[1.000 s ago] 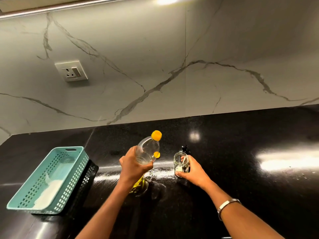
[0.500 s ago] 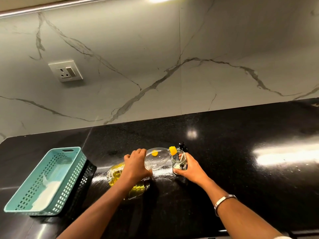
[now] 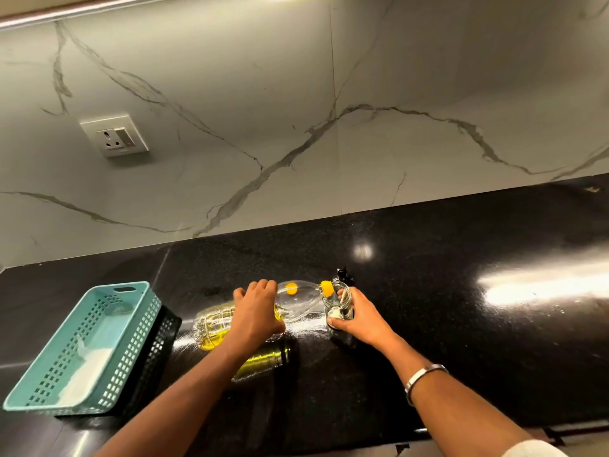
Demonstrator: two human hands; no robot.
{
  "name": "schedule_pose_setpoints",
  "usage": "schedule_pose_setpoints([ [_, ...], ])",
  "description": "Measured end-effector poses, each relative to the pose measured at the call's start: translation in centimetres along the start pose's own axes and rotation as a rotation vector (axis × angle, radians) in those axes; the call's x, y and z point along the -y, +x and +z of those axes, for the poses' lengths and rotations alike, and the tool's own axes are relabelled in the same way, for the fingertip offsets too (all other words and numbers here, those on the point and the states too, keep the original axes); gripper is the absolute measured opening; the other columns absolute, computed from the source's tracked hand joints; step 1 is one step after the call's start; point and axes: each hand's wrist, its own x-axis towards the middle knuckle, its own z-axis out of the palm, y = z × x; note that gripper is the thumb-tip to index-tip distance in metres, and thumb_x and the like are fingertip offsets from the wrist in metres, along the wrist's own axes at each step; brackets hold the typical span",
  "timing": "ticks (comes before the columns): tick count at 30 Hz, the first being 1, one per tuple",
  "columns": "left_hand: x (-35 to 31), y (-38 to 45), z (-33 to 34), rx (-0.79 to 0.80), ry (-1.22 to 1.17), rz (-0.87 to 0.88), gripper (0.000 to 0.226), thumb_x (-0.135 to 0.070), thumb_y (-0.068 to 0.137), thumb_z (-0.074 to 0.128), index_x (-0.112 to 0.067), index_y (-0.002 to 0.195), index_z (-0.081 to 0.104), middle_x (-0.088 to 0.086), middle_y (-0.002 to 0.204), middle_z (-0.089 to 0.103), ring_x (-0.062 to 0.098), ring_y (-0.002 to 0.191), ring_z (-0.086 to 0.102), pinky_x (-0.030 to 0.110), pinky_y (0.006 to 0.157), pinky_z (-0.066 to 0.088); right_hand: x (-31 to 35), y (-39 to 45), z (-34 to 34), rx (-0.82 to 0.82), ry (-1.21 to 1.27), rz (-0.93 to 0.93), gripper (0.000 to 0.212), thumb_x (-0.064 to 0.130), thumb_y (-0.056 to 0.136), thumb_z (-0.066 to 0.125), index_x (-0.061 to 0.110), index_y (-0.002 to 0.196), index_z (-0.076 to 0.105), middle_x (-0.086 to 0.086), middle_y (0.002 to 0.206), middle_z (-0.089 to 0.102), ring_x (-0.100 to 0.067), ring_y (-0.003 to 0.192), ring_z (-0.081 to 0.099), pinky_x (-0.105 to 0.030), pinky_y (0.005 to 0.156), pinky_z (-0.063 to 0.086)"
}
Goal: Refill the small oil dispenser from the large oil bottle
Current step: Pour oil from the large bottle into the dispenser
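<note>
The large clear oil bottle (image 3: 298, 303) lies nearly level above the black counter, yellow oil pooled toward its base at the left. Its yellow-ringed mouth (image 3: 326, 288) rests at the rim of the small glass dispenser jar (image 3: 339, 300). My left hand (image 3: 255, 311) grips the bottle around its middle from above. My right hand (image 3: 361, 319) wraps the jar from the right and holds it upright on the counter. A black pump top (image 3: 343, 274) stands just behind the jar. No oil stream is visible at the mouth.
A teal perforated basket (image 3: 39, 384) sits on a black basket at the left, holding something white. The glossy black counter (image 3: 461, 324) stretches to the right. A marble backsplash with a wall socket (image 3: 114, 136) rises behind. The counter's front edge runs near the bottom right.
My left hand has tipped the bottle from raised and slanted down to nearly level, bringing its mouth to the jar's rim. My right hand has stayed on the jar.
</note>
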Motion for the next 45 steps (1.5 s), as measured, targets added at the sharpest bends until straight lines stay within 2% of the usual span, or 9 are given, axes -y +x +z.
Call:
schedule_pose_setpoints([
  [12,-0.1,0.7,-1.2,0.006,0.081,0.03,0.069,-0.043,0.068,0.082,-0.023,0.126,0.049,-0.005,0.122,0.054,0.016,0.116,0.048,0.041,0.107,0.03,0.1,0.0,0.1,0.002,-0.004,0.006,0.058,0.033,0.067,0.083,0.028,0.116,0.052,0.01,0.114,0.056,-0.003,0.105,0.056,-0.023,0.095,0.045],
  [22,-0.6,0.9,-1.9,0.014,0.129,0.059,0.066,-0.041,0.069,0.082,-0.021,0.123,0.05,-0.004,0.118,0.055,0.016,0.114,0.049,0.041,0.107,0.029,-0.2,0.0,0.3,0.005,0.001,0.024,0.06,0.034,0.065,0.082,0.029,0.116,0.052,0.009,0.115,0.056,-0.005,0.108,0.056,-0.03,0.098,0.046],
  [34,-0.7,0.9,-2.3,0.009,0.144,0.076,0.072,-0.041,0.069,0.082,-0.02,0.129,0.048,-0.004,0.122,0.054,0.017,0.117,0.048,0.042,0.108,0.027,0.1,-0.1,0.2,0.0,0.003,0.019,0.058,0.028,0.067,0.083,0.026,0.116,0.052,0.008,0.115,0.056,-0.006,0.109,0.055,-0.025,0.097,0.045],
  [45,-0.8,1.2,-2.6,-0.012,0.177,0.088,0.064,-0.035,0.072,0.08,-0.021,0.127,0.05,-0.003,0.12,0.055,0.017,0.114,0.049,0.04,0.106,0.028,0.0,-0.1,0.3,0.001,0.008,0.025,0.057,0.03,0.065,0.083,0.03,0.114,0.053,0.01,0.114,0.057,-0.004,0.106,0.057,-0.029,0.096,0.047],
])
